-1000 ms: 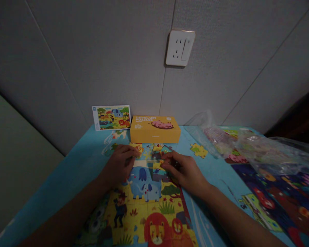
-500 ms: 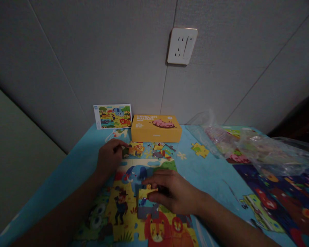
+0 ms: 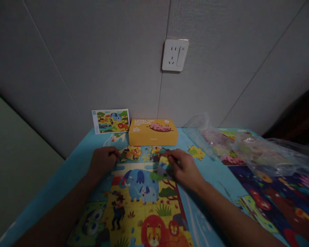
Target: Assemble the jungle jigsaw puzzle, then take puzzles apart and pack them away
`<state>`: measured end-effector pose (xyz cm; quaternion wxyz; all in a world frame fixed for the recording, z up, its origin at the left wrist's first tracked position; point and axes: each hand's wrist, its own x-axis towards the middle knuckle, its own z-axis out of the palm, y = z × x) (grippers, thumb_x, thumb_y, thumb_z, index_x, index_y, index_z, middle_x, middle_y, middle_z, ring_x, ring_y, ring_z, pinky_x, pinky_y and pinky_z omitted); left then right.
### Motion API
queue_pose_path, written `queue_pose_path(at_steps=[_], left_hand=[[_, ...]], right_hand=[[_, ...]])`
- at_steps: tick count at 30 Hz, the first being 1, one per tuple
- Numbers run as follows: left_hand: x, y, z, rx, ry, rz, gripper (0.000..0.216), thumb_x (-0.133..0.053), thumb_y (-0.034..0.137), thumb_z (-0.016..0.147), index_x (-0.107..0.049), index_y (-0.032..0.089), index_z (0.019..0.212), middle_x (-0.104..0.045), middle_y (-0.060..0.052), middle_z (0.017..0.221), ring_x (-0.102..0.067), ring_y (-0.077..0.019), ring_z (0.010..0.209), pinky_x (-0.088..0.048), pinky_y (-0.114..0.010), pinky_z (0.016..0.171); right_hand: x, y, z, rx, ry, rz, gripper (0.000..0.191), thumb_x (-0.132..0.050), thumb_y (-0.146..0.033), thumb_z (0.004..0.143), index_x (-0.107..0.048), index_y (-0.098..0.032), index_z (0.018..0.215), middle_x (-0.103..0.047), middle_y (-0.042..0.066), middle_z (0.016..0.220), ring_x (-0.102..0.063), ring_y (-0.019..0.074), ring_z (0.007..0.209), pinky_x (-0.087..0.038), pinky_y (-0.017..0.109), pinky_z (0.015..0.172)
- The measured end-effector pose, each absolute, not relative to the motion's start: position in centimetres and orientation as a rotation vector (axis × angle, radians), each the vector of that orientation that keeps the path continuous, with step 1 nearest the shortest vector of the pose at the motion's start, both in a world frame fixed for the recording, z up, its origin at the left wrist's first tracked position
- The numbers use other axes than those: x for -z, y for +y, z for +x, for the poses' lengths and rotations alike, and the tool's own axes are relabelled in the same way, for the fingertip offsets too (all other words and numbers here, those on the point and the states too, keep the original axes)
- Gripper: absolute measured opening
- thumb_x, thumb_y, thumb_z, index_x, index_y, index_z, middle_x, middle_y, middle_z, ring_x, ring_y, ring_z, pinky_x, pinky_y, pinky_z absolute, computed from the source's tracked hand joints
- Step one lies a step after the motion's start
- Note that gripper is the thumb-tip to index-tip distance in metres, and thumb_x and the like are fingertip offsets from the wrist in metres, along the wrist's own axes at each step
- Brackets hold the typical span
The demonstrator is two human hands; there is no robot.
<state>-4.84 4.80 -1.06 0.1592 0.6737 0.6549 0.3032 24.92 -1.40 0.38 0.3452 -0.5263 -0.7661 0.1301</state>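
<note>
My right hand (image 3: 186, 168) pinches a puzzle piece (image 3: 165, 166) with blue, yellow and grey on it, held above the top right part of the joined puzzle (image 3: 134, 209). That puzzle shows elephants, lions and a figure in a hat. Left of the loose pieces, my left hand (image 3: 103, 160) is closed, its fingers curled by the edge of a dark green piece; whether it grips anything is hidden. Beside that lies a piece with an orange animal (image 3: 134, 153). More loose pieces (image 3: 154, 151) lie just behind the puzzle, partly covered by my right hand.
An orange puzzle box (image 3: 153, 133) and a picture card (image 3: 110, 121) stand against the wall. A yellow loose piece (image 3: 196, 152) lies to the right. Farther right are clear plastic bags (image 3: 257, 151) and a dark blue picture sheet (image 3: 273, 192) on the blue tablecloth (image 3: 208, 181).
My right hand has moved away from me, carrying the puzzle piece from above the puzzle's middle to its far right corner. My left hand has drawn back slightly and curled its fingers.
</note>
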Motion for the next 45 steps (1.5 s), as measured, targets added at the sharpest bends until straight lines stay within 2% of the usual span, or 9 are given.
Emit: queue_pose_path(at_steps=[5, 8, 10, 14, 18, 24, 34, 40, 45], left_hand=[[1.0, 4.8, -4.9, -0.862, 1.997, 1.984, 0.031, -0.043, 0.023, 0.069, -0.073, 0.022, 0.074, -0.073, -0.001, 0.071, -0.067, -0.0221, 0.068, -0.048, -0.031, 0.065], [1.2, 5.2, -5.0, -0.967, 2.151, 2.071, 0.035, -0.044, 0.023, 0.073, -0.073, 0.017, 0.092, -0.074, -0.009, 0.095, -0.067, -0.0272, 0.089, -0.049, -0.037, 0.083], [1.5, 5.3, -4.9, -0.907, 2.227, 2.145, 0.038, -0.047, 0.024, 0.075, -0.071, 0.013, 0.102, -0.070, -0.014, 0.105, -0.063, -0.0312, 0.101, -0.046, -0.042, 0.093], [1.8, 5.2, -4.3, -0.663, 2.329, 2.110, 0.040, -0.051, 0.038, 0.081, -0.071, 0.019, 0.109, -0.065, -0.016, 0.113, -0.057, -0.0373, 0.108, -0.046, -0.051, 0.090], [1.7, 4.7, -3.7, -0.599, 2.194, 2.158, 0.038, -0.056, 0.048, 0.081, -0.073, 0.025, 0.106, -0.062, -0.012, 0.116, -0.052, -0.0363, 0.114, -0.043, -0.053, 0.094], [2.0, 4.4, -3.6, -0.559, 2.021, 2.280, 0.044, -0.058, 0.053, 0.081, -0.069, 0.028, 0.115, -0.055, -0.011, 0.127, -0.047, -0.0348, 0.123, -0.038, -0.054, 0.100], [2.0, 4.3, -3.5, -0.583, 2.023, 2.264, 0.041, -0.058, 0.051, 0.082, -0.069, 0.027, 0.114, -0.055, -0.010, 0.126, -0.047, -0.0332, 0.123, -0.037, -0.052, 0.102], [1.9, 4.3, -3.4, -0.592, 2.024, 2.251, 0.042, -0.058, 0.052, 0.082, -0.069, 0.027, 0.113, -0.055, -0.010, 0.124, -0.046, -0.0342, 0.122, -0.036, -0.053, 0.102], [2.0, 4.3, -3.4, -0.611, 2.027, 2.254, 0.042, -0.060, 0.053, 0.080, -0.070, 0.027, 0.111, -0.055, -0.010, 0.122, -0.047, -0.0338, 0.121, -0.037, -0.051, 0.101]], right_hand=[[-0.4, 0.6, 29.1, 0.058, -1.758, -1.949, 0.032, -0.045, -0.013, 0.086, -0.074, -0.014, 0.101, -0.073, 0.013, 0.089, -0.061, 0.0271, 0.085, -0.042, 0.037, 0.075], [0.1, 0.9, 29.4, 0.150, -1.805, -2.131, 0.030, -0.049, -0.017, 0.087, -0.074, -0.016, 0.103, -0.072, 0.014, 0.096, -0.060, 0.0319, 0.092, -0.041, 0.040, 0.075], [0.4, 0.8, 28.9, 0.205, -1.811, -2.172, 0.028, -0.053, -0.020, 0.087, -0.074, -0.018, 0.106, -0.069, 0.016, 0.103, -0.058, 0.0351, 0.098, -0.040, 0.042, 0.076], [0.8, 0.5, 27.1, 0.153, -1.929, -1.946, 0.029, -0.056, -0.032, 0.090, -0.071, -0.018, 0.111, -0.066, 0.014, 0.112, -0.055, 0.0330, 0.103, -0.041, 0.044, 0.083], [1.2, 0.1, 25.5, -0.004, -2.139, -1.697, 0.045, -0.064, -0.050, 0.085, -0.066, -0.020, 0.118, -0.065, 0.011, 0.118, -0.053, 0.0324, 0.108, -0.039, 0.046, 0.090], [1.2, 0.1, 25.2, -0.070, -2.110, -1.670, 0.036, -0.069, -0.042, 0.083, -0.067, -0.021, 0.112, -0.068, 0.009, 0.109, -0.057, 0.0306, 0.104, -0.040, 0.047, 0.090], [-0.3, -1.5, 23.9, -0.222, -2.088, -1.424, 0.036, -0.075, -0.043, 0.075, -0.063, -0.019, 0.099, -0.065, 0.008, 0.099, -0.057, 0.0260, 0.095, -0.043, 0.040, 0.084], [-1.2, -5.5, 20.9, -0.559, -2.488, -1.003, 0.050, -0.079, -0.049, 0.066, -0.060, -0.021, 0.104, -0.061, 0.005, 0.101, -0.055, 0.0238, 0.096, -0.041, 0.038, 0.086], [-1.1, -7.0, 19.7, -0.591, -2.646, -0.866, 0.053, -0.074, -0.053, 0.067, -0.061, -0.022, 0.109, -0.062, 0.005, 0.103, -0.055, 0.0236, 0.095, -0.040, 0.038, 0.085]])
